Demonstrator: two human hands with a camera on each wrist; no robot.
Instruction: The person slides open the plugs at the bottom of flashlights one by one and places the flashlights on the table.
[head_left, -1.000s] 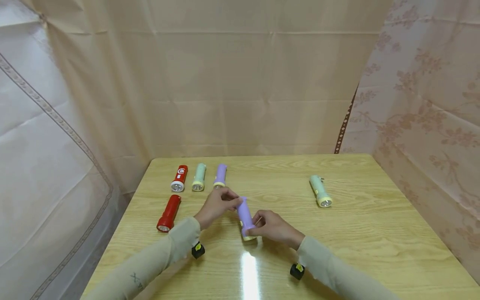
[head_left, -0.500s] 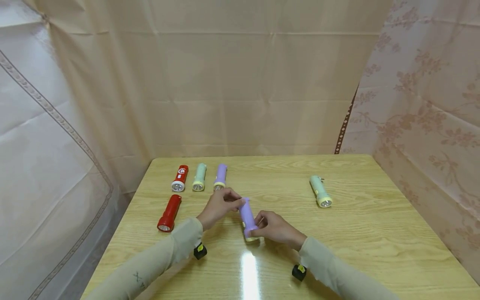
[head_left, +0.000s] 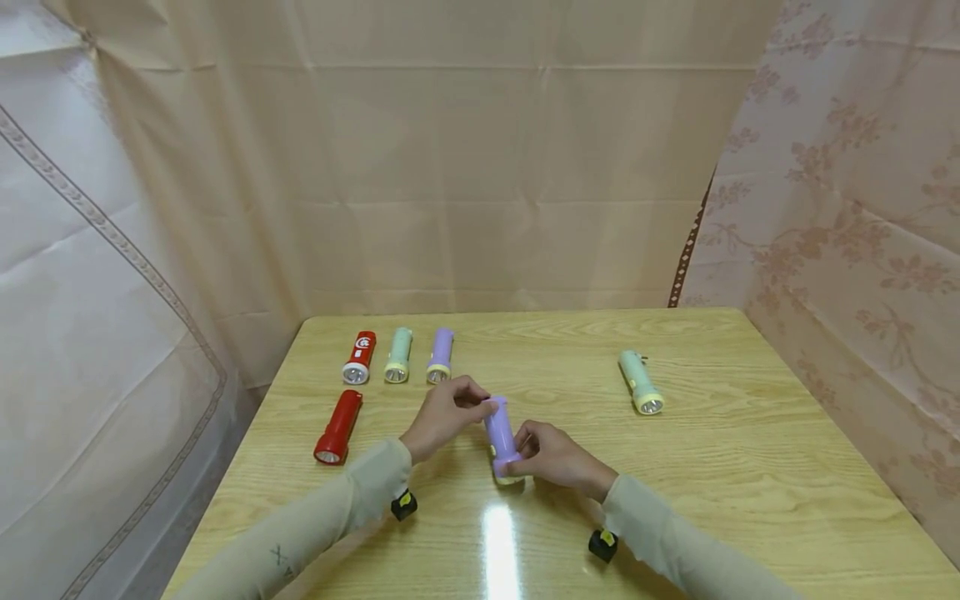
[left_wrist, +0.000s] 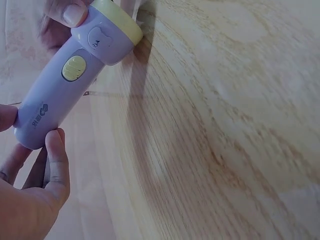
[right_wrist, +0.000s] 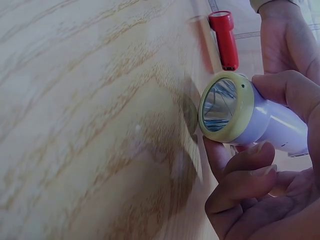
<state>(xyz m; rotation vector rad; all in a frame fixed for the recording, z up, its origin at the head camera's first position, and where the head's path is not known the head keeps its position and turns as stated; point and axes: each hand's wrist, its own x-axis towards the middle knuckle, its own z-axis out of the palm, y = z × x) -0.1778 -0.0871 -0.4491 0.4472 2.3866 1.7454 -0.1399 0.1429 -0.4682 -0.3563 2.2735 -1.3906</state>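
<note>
Between both hands is a purple flashlight (head_left: 500, 433) with a pale yellow rim round its lens, its tail end tilted up and its head low over the table. My left hand (head_left: 444, 417) pinches the tail between thumb and fingers. At the head end, my right hand (head_left: 561, 457) grips the collar with its thumb and fingertips. The left wrist view shows the yellow slide switch (left_wrist: 74, 68) on the barrel. In the right wrist view the reflector (right_wrist: 220, 105) faces out, close to the wood; whether its rim touches I cannot tell.
On the wooden table (head_left: 712, 483), a red-and-white flashlight (head_left: 360, 357), a mint green flashlight (head_left: 399, 354) and another purple flashlight (head_left: 441, 354) lie in a row at back left. A red flashlight (head_left: 338, 427) lies in front of them. Another mint flashlight (head_left: 641, 382) lies at right.
Both hands have shifted slightly to the right together with the purple flashlight, keeping their hold on it. The other flashlights stay where they were.
</note>
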